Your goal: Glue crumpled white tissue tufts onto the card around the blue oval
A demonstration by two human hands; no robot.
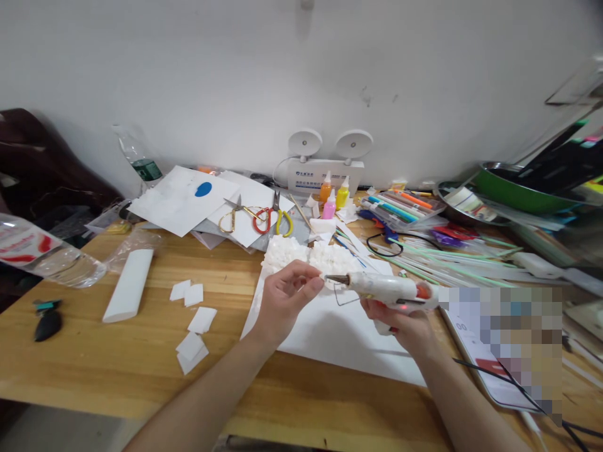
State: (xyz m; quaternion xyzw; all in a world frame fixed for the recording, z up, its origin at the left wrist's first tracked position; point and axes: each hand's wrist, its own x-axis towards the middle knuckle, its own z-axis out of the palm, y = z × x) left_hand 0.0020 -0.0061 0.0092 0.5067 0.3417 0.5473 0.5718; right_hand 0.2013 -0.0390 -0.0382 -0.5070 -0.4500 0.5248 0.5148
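My right hand (400,320) grips a white hot glue gun (386,289), its metal nozzle pointing left. My left hand (287,295) is pinched shut just at the nozzle tip, fingers closed on something small I cannot make out. Both hands hover over a large white sheet (339,333) on the wooden table (117,370). Right behind the hands lies a patch of crumpled white tufts (306,254) stuck on the sheet.
Several small white foam squares (193,314) and a long white foam strip (128,285) lie to the left. Scissors (264,216), paint bottles (334,194), markers (400,204), straws, a plastic bottle (42,251) and a green bowl (518,188) crowd the back and sides.
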